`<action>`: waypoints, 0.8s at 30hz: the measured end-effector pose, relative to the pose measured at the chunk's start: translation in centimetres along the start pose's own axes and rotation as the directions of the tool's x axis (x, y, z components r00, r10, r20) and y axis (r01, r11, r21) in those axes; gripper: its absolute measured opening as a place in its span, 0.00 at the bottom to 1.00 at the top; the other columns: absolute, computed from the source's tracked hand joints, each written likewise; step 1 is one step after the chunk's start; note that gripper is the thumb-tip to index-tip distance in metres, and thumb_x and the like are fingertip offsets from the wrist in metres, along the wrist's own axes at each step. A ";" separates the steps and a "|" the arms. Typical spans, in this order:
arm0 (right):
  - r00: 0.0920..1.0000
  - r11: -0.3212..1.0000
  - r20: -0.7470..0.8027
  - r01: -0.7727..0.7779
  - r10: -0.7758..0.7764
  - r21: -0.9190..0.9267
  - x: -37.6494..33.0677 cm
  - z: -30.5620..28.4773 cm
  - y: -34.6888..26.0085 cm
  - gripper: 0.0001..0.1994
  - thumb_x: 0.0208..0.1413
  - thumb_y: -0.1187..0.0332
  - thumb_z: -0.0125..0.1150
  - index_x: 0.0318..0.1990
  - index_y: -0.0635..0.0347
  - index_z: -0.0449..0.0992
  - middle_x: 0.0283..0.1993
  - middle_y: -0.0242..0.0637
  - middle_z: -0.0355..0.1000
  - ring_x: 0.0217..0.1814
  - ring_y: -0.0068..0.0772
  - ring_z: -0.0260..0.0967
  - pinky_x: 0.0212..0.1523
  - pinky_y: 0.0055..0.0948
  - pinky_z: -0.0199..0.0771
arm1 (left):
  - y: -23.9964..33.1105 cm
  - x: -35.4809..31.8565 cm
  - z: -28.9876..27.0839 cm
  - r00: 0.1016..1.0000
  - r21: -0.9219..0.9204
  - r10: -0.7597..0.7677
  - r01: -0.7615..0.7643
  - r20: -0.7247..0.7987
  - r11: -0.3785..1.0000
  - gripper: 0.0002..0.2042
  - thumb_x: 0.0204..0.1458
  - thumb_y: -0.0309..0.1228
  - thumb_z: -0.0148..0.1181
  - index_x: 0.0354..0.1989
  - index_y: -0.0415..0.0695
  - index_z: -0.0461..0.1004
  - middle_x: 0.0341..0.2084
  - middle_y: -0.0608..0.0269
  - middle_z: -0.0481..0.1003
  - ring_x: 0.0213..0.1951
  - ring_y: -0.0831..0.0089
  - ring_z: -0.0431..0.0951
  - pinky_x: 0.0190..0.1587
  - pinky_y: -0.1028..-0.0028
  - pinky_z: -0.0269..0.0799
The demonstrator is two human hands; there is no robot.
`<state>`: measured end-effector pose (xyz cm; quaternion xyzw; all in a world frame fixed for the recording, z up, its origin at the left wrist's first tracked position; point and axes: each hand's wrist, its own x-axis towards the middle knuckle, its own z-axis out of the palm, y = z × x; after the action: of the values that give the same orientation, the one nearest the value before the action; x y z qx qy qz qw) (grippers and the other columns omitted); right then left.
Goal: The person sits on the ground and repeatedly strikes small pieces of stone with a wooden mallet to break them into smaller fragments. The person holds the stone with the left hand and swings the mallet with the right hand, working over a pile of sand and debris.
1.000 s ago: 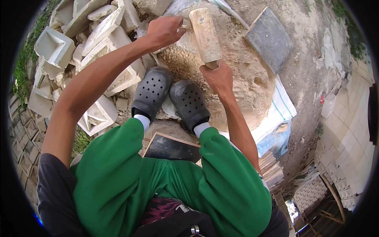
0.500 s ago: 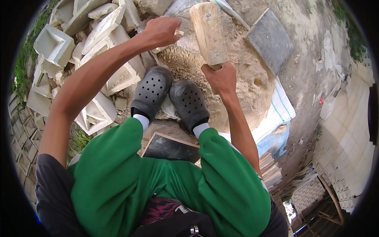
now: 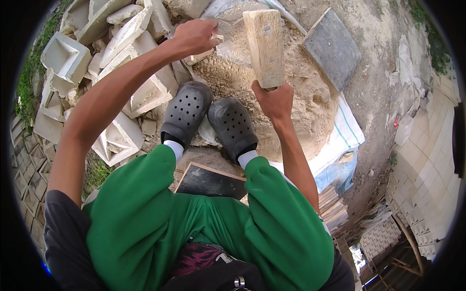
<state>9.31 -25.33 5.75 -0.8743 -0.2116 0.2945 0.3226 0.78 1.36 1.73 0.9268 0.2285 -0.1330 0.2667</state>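
Observation:
My right hand point(image 3: 275, 102) is wrapped round the short handle of a wooden mallet point(image 3: 266, 46), a thick pale block with metal bolt heads on its face. The block points away from me over a mound of crushed pale material point(image 3: 301, 109). To the left, my left hand point(image 3: 196, 38) is closed with a small pale broken chunk point(image 3: 218, 38) at its fingertips. Below that hand lies another pale fragment point(image 3: 198, 57) at the mound's edge. The left hand and the mallet are apart.
Broken pale cast pieces point(image 3: 141, 53) are heaped at the left. A dark square slab point(image 3: 332, 50) lies at the far right of the mound, on a white sheet point(image 3: 347, 126). My grey clogs point(image 3: 187, 109) stand at the mound's near edge, with a black board point(image 3: 208, 182) between my legs.
The mallet has swung a little to the right and nearer to me, its block now more upright in view. My left hand has shifted only slightly to the left.

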 end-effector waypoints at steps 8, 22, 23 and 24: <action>0.961 0.980 0.195 -0.183 0.195 -0.076 0.4 1.2 0.8 0.24 0.47 0.56 0.72 0.45 0.66 0.79 0.38 0.53 0.81 0.45 0.53 0.81 0.45 0.42 0.79 | 0.2 -0.3 0.2 0.999 -0.028 0.029 -0.030 -0.040 0.999 0.19 0.54 0.44 0.64 0.46 0.43 0.77 0.35 0.56 0.81 0.41 0.55 0.82 0.42 0.57 0.75; 0.986 0.998 -0.163 0.043 -0.034 0.052 -0.1 0.7 0.7 0.26 0.49 0.59 0.71 0.51 0.66 0.72 0.39 0.58 0.79 0.44 0.60 0.80 0.46 0.42 0.79 | 0.5 -0.8 0.1 0.999 -0.024 0.014 -0.015 -0.044 1.000 0.18 0.54 0.44 0.64 0.47 0.44 0.76 0.35 0.58 0.81 0.42 0.55 0.82 0.43 0.56 0.75; 0.994 0.995 -0.103 -0.032 0.023 -0.092 0.3 1.1 0.8 0.26 0.49 0.58 0.70 0.52 0.66 0.72 0.39 0.59 0.79 0.44 0.61 0.79 0.46 0.44 0.79 | 0.6 -0.8 0.1 0.999 -0.024 0.012 -0.013 -0.042 1.000 0.18 0.54 0.44 0.64 0.47 0.44 0.76 0.36 0.58 0.82 0.42 0.55 0.82 0.43 0.56 0.75; 0.995 0.967 -0.052 -0.097 0.088 -0.235 0.9 1.5 1.1 0.27 0.49 0.58 0.70 0.52 0.67 0.72 0.39 0.59 0.79 0.44 0.62 0.79 0.47 0.45 0.78 | 0.5 -0.7 0.1 1.000 -0.017 0.001 -0.002 -0.031 1.000 0.18 0.55 0.44 0.64 0.47 0.44 0.76 0.36 0.58 0.82 0.42 0.55 0.82 0.44 0.56 0.75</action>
<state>9.21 -24.94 3.74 -0.9214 -0.1976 0.2638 0.2061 0.46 0.67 2.16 0.9267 0.2332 -0.1163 0.2709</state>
